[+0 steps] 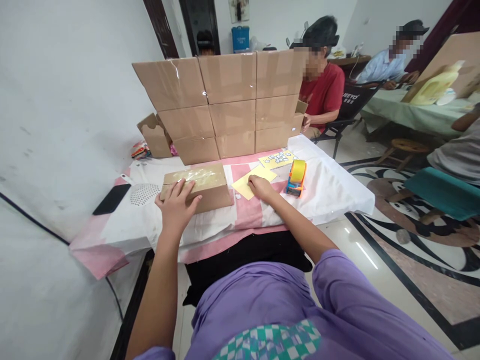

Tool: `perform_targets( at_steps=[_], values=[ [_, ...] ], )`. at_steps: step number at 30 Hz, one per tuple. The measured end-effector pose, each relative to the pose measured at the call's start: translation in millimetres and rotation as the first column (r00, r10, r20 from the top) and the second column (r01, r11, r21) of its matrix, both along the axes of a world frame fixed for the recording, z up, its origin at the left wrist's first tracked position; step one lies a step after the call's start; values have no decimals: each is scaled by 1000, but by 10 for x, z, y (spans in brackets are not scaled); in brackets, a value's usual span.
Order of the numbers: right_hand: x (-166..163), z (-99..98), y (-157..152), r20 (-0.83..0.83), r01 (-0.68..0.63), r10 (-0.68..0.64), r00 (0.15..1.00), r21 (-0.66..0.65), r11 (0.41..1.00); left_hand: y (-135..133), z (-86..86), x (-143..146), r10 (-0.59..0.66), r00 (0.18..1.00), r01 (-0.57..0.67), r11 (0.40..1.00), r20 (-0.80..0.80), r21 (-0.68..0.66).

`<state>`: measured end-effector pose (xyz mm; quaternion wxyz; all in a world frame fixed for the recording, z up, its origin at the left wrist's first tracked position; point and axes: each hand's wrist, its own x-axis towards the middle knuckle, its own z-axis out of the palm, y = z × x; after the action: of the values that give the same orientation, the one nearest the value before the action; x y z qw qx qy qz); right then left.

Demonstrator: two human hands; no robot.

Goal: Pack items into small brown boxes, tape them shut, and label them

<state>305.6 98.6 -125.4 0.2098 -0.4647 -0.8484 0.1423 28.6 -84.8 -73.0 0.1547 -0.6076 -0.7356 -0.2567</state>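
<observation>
Resting your spread left hand (178, 197) on the carton (212, 192), near the table (337, 192)'s front edge.
Your right hand (261, 188) curls at the yellow sheet (241, 185) alongside, any pinch indiscernible; dragging could crease it.

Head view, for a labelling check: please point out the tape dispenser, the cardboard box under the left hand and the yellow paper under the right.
Tape dispenser (297, 176): head view, on its yellow roll.
Cardboard box (210, 197): head view, on its near side.
Yellow paper (242, 186): head view, on its uncovered left part.
</observation>
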Motion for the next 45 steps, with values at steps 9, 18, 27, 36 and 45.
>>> perform_targets(
  at_steps=[9, 18, 27, 36, 45],
  values=[
    [-537, 110, -290, -470, 50, -86, 878, -88, 995, 32, -17, -18, 0, 1000, 0, 999, 4, 43],
    [-785, -86, -602, -677, -116, -74, 732, -231, 966, 36, 16, 9, 3, 1000, -3, 999, -10, 37],
    [-754, -116, -771, -879, -338, -172, 445, -343, 877, 79, -20, -94, -32, 999, 36, 995, -39, 96],
    [-838, -204, -772, -892, -505, -148, 428, -372, 779, 128, -5, -202, -94, 995, 97, 989, -31, 112],
    [-758, -230, -873, -920, -433, -120, 373, -287, 855, 144, -11, -274, -106, 994, 108, 993, -41, 47]
  ],
)
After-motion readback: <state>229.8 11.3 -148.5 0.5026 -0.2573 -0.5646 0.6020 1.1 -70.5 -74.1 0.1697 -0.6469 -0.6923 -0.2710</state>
